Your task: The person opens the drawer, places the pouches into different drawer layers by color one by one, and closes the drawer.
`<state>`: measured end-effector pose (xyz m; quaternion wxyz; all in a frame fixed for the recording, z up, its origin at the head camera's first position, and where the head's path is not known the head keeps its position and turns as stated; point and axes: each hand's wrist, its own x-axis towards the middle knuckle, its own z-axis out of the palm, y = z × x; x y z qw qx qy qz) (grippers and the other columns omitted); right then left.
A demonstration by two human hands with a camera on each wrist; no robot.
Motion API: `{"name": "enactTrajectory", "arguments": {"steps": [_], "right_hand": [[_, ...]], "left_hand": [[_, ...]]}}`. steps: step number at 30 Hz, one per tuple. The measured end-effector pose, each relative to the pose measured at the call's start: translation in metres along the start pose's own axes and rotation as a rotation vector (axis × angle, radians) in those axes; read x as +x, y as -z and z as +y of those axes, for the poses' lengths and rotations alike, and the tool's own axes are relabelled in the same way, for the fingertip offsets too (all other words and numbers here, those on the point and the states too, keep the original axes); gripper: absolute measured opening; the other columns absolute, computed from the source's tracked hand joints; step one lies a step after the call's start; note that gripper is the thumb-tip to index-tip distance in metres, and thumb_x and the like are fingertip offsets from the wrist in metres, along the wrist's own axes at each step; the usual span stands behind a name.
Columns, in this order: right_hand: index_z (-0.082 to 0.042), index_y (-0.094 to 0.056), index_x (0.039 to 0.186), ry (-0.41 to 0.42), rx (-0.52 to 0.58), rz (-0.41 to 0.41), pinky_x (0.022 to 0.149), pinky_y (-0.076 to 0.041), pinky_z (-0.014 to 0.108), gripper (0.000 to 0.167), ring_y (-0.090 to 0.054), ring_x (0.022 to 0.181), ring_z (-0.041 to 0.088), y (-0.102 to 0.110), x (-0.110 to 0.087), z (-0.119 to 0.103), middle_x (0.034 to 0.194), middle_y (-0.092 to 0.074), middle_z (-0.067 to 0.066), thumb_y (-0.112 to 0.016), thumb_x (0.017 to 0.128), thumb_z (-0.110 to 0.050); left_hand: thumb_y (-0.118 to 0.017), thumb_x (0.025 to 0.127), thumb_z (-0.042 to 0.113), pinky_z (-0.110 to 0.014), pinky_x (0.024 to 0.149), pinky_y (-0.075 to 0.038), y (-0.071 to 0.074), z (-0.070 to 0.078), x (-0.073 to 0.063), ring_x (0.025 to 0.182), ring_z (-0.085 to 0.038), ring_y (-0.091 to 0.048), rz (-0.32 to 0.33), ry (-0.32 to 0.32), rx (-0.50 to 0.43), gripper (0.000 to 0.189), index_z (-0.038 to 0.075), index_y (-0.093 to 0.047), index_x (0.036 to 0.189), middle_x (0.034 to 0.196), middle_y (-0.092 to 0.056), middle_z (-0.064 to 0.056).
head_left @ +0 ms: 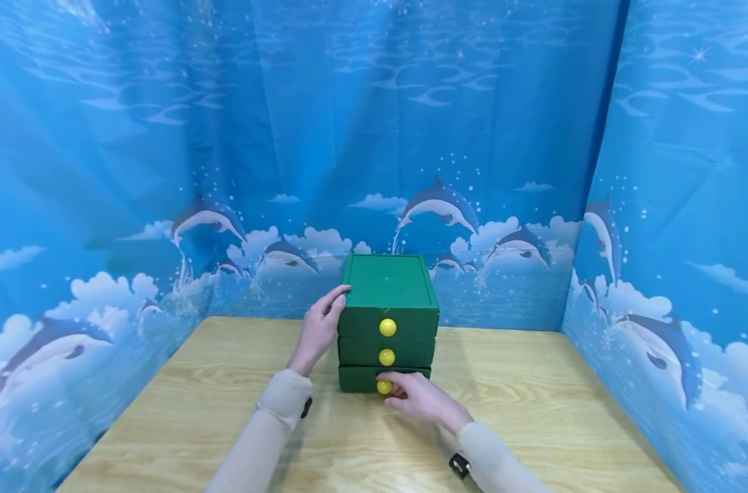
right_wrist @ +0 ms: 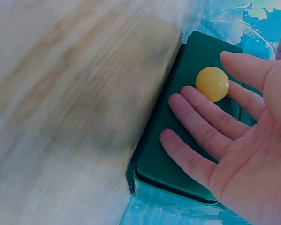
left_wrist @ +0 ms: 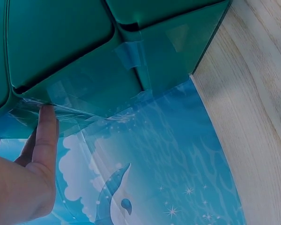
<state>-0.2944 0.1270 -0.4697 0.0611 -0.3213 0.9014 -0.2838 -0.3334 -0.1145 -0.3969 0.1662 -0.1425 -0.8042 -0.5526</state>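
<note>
A green drawer box (head_left: 389, 281) stands on the table, with a yellow round knob on each of its 3 drawers. My left hand (head_left: 321, 325) rests its fingers against the box's left side, near the top; the left wrist view shows a fingertip (left_wrist: 47, 115) touching that side. At the bottom drawer, my right hand (head_left: 426, 400) has thumb and fingers around the lowest yellow knob (right_wrist: 212, 84). There the index fingertip is hidden behind the knob, and the other fingers (right_wrist: 192, 112) lie across the drawer front (right_wrist: 159, 159).
The wooden table (head_left: 521, 411) extends to both sides of the box. Behind it and along the sides hangs a blue curtain (head_left: 324, 137) printed with dolphins. Clear tape (left_wrist: 131, 54) covers part of the box's left side. The upper yellow knobs (head_left: 387, 327) stick out from their drawers.
</note>
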Motion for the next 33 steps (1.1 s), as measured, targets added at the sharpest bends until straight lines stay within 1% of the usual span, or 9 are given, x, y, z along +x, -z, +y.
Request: {"name": "enactTrajectory", "arguments": {"steps": [2,5,7,9,11,13,19,28,33], "right_hand": [[-0.013,-0.058,0.135,0.005,0.006,0.003,0.081,-0.054,0.026,0.042,-0.065,0.092,0.006,0.001,0.001,0.001,0.111,-0.071,0.003,-0.067,0.094,-0.020],[-0.013,-0.059,0.135,0.001,0.023,0.003,0.082,-0.054,0.027,0.041,-0.065,0.093,0.008,0.003,0.002,0.003,0.110,-0.070,0.002,-0.066,0.095,-0.021],[-0.015,-0.059,0.135,-0.003,0.034,0.003,0.083,-0.054,0.027,0.041,-0.066,0.095,0.009,0.004,0.003,0.005,0.109,-0.070,0.001,-0.065,0.095,-0.022],[-0.015,-0.059,0.135,-0.003,0.058,-0.001,0.085,-0.054,0.029,0.040,-0.066,0.097,0.012,0.005,0.004,0.006,0.109,-0.070,0.001,-0.064,0.096,-0.022],[-0.015,-0.058,0.135,0.001,0.083,-0.008,0.087,-0.054,0.031,0.040,-0.067,0.100,0.015,0.005,0.004,0.008,0.109,-0.070,0.002,-0.064,0.096,-0.022],[-0.014,-0.058,0.135,0.010,0.106,-0.016,0.088,-0.055,0.033,0.040,-0.068,0.102,0.018,0.006,0.005,0.010,0.110,-0.071,0.005,-0.063,0.097,-0.021],[-0.014,-0.059,0.135,0.010,0.150,-0.028,0.089,-0.054,0.032,0.038,-0.068,0.103,0.019,0.005,0.007,0.016,0.111,-0.072,0.005,-0.062,0.098,-0.023],[-0.014,-0.055,0.139,0.014,0.211,-0.055,0.093,-0.053,0.037,0.042,-0.067,0.107,0.024,0.005,0.003,0.017,0.115,-0.070,0.008,-0.061,0.098,-0.023],[-0.014,-0.057,0.137,0.019,0.234,-0.040,0.092,-0.052,0.035,0.039,-0.066,0.108,0.024,0.012,-0.005,0.019,0.116,-0.070,0.010,-0.060,0.099,-0.023]], "left_hand": [[-0.039,0.100,0.060,-0.040,0.076,-0.042,0.000,0.001,0.000,0.080,-0.024,-0.050,0.005,-0.001,-0.002,0.047,0.039,-0.052,0.139,0.111,-0.061,-0.005],[-0.039,0.100,0.059,-0.040,0.070,-0.041,0.000,0.003,0.000,0.067,-0.028,-0.042,0.017,-0.007,-0.004,0.047,0.037,-0.053,0.139,0.087,-0.050,-0.012],[-0.039,0.101,0.058,-0.039,0.069,-0.040,0.000,0.004,0.001,0.069,-0.027,-0.043,0.023,-0.010,-0.005,0.047,0.035,-0.053,0.140,0.094,-0.055,-0.008],[-0.040,0.101,0.058,-0.039,0.072,-0.041,0.001,0.004,0.002,0.076,-0.024,-0.048,0.025,-0.013,-0.003,0.048,0.034,-0.054,0.140,0.111,-0.060,-0.003],[-0.039,0.100,0.058,-0.041,0.077,-0.041,0.002,0.003,0.002,0.086,-0.023,-0.051,0.019,-0.015,0.000,0.049,0.034,-0.054,0.140,0.129,-0.059,0.002],[-0.039,0.100,0.059,-0.042,0.081,-0.042,0.003,0.002,0.002,0.096,-0.022,-0.054,0.011,-0.014,0.003,0.049,0.034,-0.053,0.140,0.140,-0.054,0.004],[-0.042,0.100,0.058,-0.048,0.097,-0.045,0.006,-0.001,0.001,0.122,-0.021,-0.054,0.004,-0.001,-0.017,0.046,0.036,-0.054,0.138,0.146,-0.050,0.004],[-0.042,0.100,0.058,-0.050,0.097,-0.045,0.007,-0.002,0.001,0.122,-0.022,-0.054,0.000,-0.006,-0.006,0.046,0.037,-0.054,0.139,0.145,-0.050,0.002],[-0.041,0.100,0.057,-0.050,0.100,-0.045,0.007,-0.001,0.000,0.125,-0.022,-0.053,-0.015,-0.008,0.004,0.046,0.036,-0.053,0.140,0.147,-0.049,0.003]]}}
